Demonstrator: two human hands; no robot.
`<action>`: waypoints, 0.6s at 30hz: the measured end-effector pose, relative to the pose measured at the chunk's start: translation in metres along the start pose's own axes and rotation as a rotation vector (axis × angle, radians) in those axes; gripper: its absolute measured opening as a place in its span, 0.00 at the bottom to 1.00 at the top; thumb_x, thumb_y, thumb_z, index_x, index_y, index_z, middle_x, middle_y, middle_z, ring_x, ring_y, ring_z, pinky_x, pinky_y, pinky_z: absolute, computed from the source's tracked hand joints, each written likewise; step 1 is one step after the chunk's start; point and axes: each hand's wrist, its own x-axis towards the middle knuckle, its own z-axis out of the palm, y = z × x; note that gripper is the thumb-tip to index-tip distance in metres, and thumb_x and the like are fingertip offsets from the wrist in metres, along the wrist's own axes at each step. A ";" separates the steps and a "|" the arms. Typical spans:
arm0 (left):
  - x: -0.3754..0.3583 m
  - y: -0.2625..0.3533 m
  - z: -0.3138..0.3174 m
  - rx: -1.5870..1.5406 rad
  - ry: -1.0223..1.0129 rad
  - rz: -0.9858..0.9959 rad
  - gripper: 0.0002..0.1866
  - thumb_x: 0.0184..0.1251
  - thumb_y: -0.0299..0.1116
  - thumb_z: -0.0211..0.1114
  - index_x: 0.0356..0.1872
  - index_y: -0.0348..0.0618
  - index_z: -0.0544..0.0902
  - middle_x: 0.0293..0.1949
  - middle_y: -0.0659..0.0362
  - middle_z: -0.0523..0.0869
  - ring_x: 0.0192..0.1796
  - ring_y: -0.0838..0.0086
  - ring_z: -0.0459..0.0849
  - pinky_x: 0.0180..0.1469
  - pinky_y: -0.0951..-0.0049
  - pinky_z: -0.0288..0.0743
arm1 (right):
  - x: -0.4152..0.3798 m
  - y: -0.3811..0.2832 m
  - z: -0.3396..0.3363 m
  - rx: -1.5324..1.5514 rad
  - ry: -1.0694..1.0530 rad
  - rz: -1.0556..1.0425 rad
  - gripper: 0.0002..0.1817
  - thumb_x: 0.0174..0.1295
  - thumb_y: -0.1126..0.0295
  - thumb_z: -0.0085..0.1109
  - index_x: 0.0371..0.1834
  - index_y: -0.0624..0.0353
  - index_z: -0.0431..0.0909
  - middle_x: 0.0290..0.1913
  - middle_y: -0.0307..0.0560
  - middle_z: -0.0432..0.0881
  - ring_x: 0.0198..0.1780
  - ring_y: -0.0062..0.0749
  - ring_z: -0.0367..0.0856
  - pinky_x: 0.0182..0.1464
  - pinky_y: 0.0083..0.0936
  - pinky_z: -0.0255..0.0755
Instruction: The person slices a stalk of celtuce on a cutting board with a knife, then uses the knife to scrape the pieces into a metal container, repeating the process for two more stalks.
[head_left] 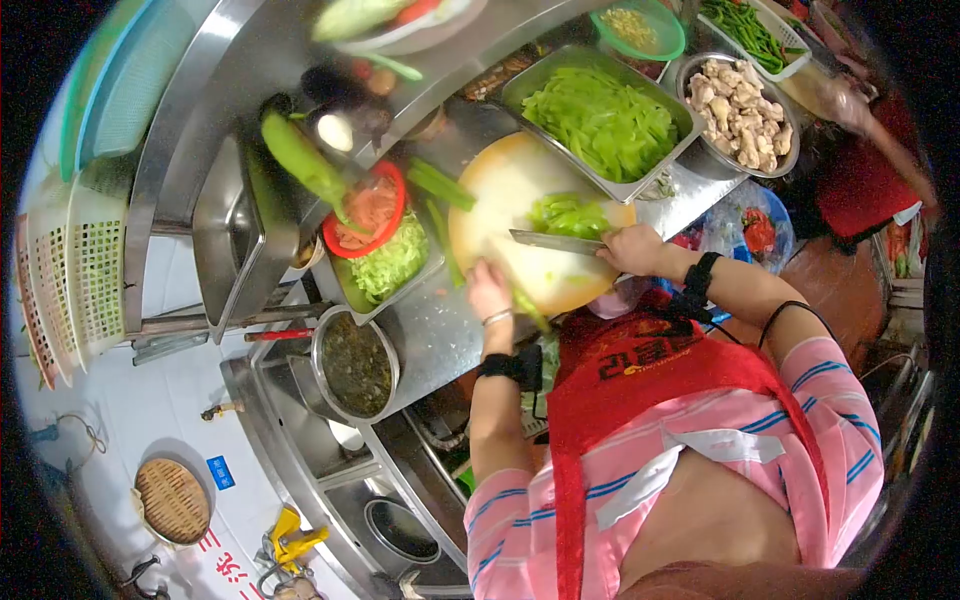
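Observation:
My right hand (635, 250) is closed round the handle of a kitchen knife (557, 241), its blade lying across the round cutting board (490, 190). Just beyond the blade is a small heap of sliced green vegetable (568, 213), which looks like green pepper. My left hand (489, 292) is at the board's near left edge; its fingers are slightly blurred, and whether they grip anything cannot be made out. Close to it are a long green strip (445, 243) on the left and another green piece (531, 309) on the right. Thicker green pieces (440, 186) overlap the board's far left edge.
A steel tray of sliced green vegetable (600, 120) stands behind the board, beside a bowl of meat chunks (740, 112). Left are a red-rimmed basket (398, 205), shredded green vegetable (390, 262) and a pot of dark contents (353, 365). A sink (345, 490) lies lower left.

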 end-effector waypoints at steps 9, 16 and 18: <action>0.002 -0.038 -0.014 -0.118 -0.226 -0.010 0.12 0.58 0.32 0.55 0.42 0.48 0.79 0.33 0.46 0.82 0.37 0.51 0.80 0.41 0.58 0.74 | -0.053 0.009 -0.034 -0.027 -0.185 -0.074 0.17 0.57 0.55 0.47 0.35 0.57 0.74 0.20 0.55 0.77 0.24 0.51 0.78 0.28 0.44 0.71; 0.002 -0.030 -0.033 -0.055 -0.313 0.127 0.15 0.51 0.27 0.60 0.43 0.47 0.80 0.41 0.50 0.79 0.44 0.55 0.77 0.47 0.62 0.72 | -0.040 0.014 -0.026 -0.031 -0.105 0.051 0.14 0.55 0.58 0.48 0.33 0.58 0.74 0.22 0.55 0.78 0.26 0.50 0.78 0.28 0.44 0.71; 0.002 -0.031 -0.029 -0.084 -0.329 0.260 0.16 0.49 0.27 0.63 0.43 0.47 0.79 0.42 0.51 0.77 0.44 0.57 0.76 0.48 0.64 0.71 | -0.030 0.009 -0.030 -0.067 -0.160 0.036 0.13 0.56 0.60 0.47 0.33 0.59 0.74 0.23 0.54 0.79 0.26 0.49 0.79 0.28 0.43 0.72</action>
